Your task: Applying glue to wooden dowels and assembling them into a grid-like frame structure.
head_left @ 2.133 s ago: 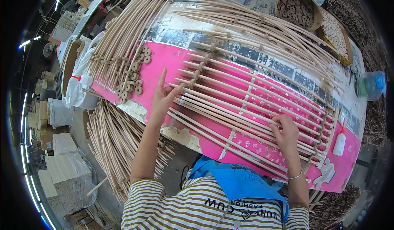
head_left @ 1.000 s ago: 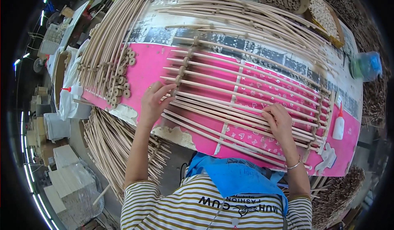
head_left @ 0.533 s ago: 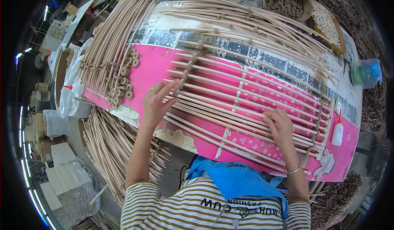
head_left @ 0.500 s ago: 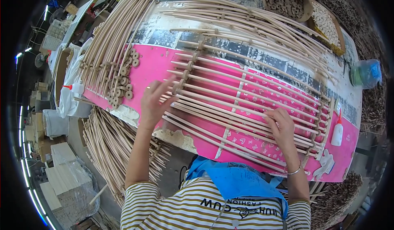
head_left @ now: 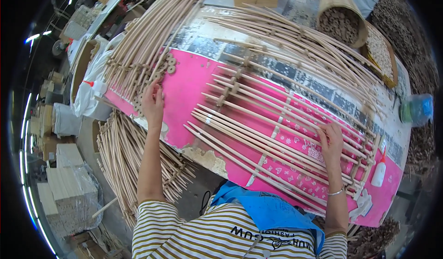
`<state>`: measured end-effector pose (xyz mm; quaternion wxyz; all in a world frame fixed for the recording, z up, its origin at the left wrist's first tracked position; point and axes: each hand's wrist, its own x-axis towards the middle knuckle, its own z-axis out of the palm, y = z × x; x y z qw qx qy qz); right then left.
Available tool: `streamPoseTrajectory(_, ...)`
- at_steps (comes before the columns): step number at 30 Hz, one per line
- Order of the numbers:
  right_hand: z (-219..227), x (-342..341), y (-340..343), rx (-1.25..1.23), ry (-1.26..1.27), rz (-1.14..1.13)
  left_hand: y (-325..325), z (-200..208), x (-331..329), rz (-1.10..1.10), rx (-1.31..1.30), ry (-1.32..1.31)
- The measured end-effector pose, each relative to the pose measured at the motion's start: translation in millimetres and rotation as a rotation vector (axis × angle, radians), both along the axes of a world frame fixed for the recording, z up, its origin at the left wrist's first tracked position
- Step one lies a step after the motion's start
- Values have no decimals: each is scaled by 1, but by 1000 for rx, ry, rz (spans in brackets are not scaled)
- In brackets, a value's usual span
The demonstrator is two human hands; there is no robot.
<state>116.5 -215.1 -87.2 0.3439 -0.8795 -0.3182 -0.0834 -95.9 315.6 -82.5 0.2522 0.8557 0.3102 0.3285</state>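
My left hand (head_left: 152,103) is at the left of the pink-covered table, fingers curled together over a scatter of small round wooden rings (head_left: 171,69). What lies between its fingertips is hidden. My right hand (head_left: 331,141) rests towards the right end of a row of thin wooden rods (head_left: 258,110), its fingers pinched around one of them. Several rods lie side by side across the table, their pointed ends to the left. Wooden rings (head_left: 234,87) sit on the farther rods near their left ends, and the nearer rods are bare there.
Bundled rods with rings (head_left: 152,37) lie at the far left, more rods (head_left: 295,37) along the back. A tipped tub (head_left: 344,16) holds rings; a box of pale pieces (head_left: 380,51) adjoins it. A glue bottle (head_left: 379,172) and white cloth (head_left: 363,204) lie right.
My left hand has moved left from the rod ends to the loose rings. My right hand stays by the rods' right part. The whole view has shifted and turned slightly.
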Motion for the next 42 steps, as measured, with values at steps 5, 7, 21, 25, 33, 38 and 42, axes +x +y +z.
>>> streamPoseTrajectory(5,-3,-2,-6,-16,32,-21,25,2,7,61,272,139)
streamPoseTrajectory(7,-4,-2,-7,-19,16,-13,27,3,19,33,358,208)
streamPoseTrajectory(21,26,-48,-6,-48,1,85,68,-41,83,-46,637,528)
streamPoseTrajectory(25,17,-65,0,-153,97,123,10,-8,78,-65,364,315)
streamPoseTrajectory(33,17,-61,5,-121,342,82,-41,-13,33,-238,-621,32)
streamPoseTrajectory(38,27,-69,2,-141,232,174,-60,-6,11,-205,-682,8)
streamPoseTrajectory(42,20,-74,1,-189,210,153,-67,0,2,-200,-736,-7)
